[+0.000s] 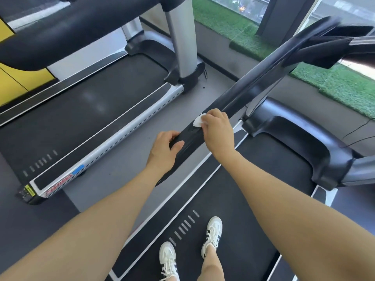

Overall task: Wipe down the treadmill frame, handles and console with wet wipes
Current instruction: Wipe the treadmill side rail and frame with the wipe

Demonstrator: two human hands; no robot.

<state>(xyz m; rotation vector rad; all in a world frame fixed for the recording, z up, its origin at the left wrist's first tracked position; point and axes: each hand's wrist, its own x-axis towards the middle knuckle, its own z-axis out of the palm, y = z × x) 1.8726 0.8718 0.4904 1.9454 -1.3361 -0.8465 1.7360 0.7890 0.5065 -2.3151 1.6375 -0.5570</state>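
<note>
Your left hand (165, 148) curls its grip round the near end of the black handrail (243, 92), which runs from near left to far right. Your right hand (218, 129) pinches a white wipe (197, 121) against its top.

Wet wipe (198, 120) on handrail (253, 86) under right hand (218, 128), left hand (165, 151) nearer, second treadmill (97, 110) left

Two treadmills stand side by side: the near treadmill (233, 209) under the person and a second treadmill (91, 110) to its left. Two bare hands show, the left hand (163, 152) and the right hand (218, 129), with one white wet wipe (197, 120). Two white sneakers (212, 232) are visible. One black handrail (253, 86) crosses the view. Two silver uprights (182, 37) rise on the second treadmill.
</note>
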